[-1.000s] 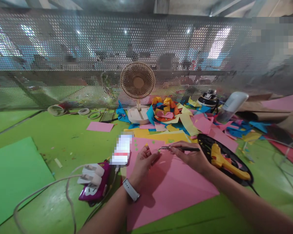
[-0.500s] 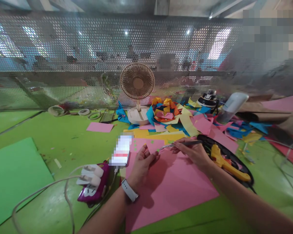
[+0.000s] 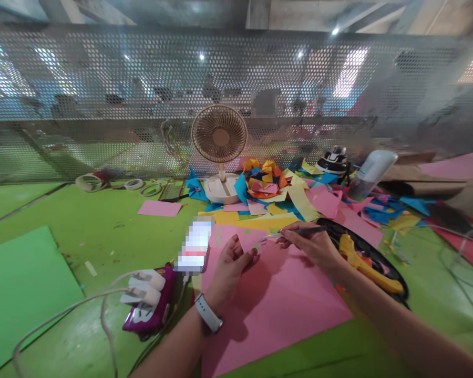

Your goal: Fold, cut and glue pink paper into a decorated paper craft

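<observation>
Little heft to expect in green scrap (image 3: 256,248) pinched by left hand (image 3: 230,262); take two-o'clock edge with tool (image 3: 271,237) clamped in right hand (image 3: 309,244).

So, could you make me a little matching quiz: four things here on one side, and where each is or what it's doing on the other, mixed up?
1. Fan
2. Glue gun
3. Right hand
4. Pink sheet

A. Holding the slim tool
B. Lying below the left hand
C. Standing close to the mesh
D. In the black dish

Pairs: 1-C, 2-D, 3-A, 4-B.
</observation>
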The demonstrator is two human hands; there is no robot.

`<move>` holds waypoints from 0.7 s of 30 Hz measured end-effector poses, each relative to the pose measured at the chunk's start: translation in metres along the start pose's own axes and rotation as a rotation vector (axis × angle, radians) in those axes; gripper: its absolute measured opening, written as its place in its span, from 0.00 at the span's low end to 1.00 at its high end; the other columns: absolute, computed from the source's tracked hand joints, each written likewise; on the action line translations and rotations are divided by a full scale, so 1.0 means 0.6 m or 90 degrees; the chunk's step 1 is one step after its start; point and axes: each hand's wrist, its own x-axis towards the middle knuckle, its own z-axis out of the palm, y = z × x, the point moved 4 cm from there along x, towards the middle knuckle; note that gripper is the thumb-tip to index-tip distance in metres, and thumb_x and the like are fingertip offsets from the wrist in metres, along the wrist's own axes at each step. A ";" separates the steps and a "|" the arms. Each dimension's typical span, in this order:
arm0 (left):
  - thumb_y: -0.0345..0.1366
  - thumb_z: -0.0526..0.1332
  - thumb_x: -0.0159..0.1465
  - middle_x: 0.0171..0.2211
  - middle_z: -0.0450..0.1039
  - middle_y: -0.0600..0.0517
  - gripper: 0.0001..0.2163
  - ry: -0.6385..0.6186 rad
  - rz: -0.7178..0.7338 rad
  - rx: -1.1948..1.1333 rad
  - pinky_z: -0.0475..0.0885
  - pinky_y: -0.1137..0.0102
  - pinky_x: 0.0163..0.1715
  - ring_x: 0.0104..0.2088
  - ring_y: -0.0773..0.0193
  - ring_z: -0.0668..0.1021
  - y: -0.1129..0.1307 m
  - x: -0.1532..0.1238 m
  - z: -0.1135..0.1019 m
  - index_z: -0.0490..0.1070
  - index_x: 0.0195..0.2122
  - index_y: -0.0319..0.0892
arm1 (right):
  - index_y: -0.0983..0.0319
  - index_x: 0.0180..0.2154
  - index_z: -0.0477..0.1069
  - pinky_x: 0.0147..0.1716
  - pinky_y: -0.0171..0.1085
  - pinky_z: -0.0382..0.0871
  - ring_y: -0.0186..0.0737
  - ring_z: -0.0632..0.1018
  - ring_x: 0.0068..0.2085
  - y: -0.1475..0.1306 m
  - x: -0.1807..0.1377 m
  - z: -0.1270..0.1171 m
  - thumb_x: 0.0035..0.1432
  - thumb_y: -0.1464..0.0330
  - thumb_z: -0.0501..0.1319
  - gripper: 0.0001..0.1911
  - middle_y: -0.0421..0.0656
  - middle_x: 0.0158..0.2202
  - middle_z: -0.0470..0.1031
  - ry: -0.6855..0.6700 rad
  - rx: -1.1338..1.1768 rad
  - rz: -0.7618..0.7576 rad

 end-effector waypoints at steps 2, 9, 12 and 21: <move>0.29 0.71 0.47 0.20 0.60 0.63 0.28 0.005 0.000 0.009 0.73 0.68 0.40 0.26 0.71 0.74 0.000 -0.001 0.001 0.61 0.47 0.45 | 0.63 0.31 0.73 0.29 0.37 0.75 0.38 0.79 0.27 -0.001 -0.001 -0.001 0.50 0.59 0.64 0.13 0.45 0.28 0.78 -0.009 -0.014 -0.010; 0.32 0.72 0.45 0.20 0.55 0.62 0.19 -0.005 0.021 0.019 0.73 0.69 0.39 0.23 0.73 0.71 0.004 -0.004 0.005 0.67 0.36 0.43 | 0.63 0.31 0.73 0.29 0.37 0.75 0.38 0.79 0.27 0.009 -0.002 -0.008 0.50 0.59 0.64 0.13 0.45 0.28 0.78 -0.013 0.006 0.007; 0.32 0.72 0.45 0.20 0.54 0.62 0.16 -0.011 0.019 0.021 0.73 0.68 0.41 0.24 0.73 0.71 0.005 -0.006 0.007 0.65 0.29 0.42 | 0.63 0.31 0.73 0.29 0.37 0.75 0.38 0.78 0.27 0.013 -0.002 -0.009 0.51 0.60 0.64 0.12 0.44 0.28 0.78 -0.020 0.024 0.005; 0.32 0.71 0.47 0.20 0.59 0.61 0.18 -0.039 0.032 0.055 0.73 0.70 0.38 0.26 0.72 0.73 0.008 -0.010 0.016 0.57 0.24 0.41 | 0.64 0.30 0.73 0.29 0.37 0.75 0.38 0.78 0.27 0.012 -0.003 -0.007 0.51 0.62 0.64 0.11 0.45 0.28 0.78 -0.036 0.042 0.007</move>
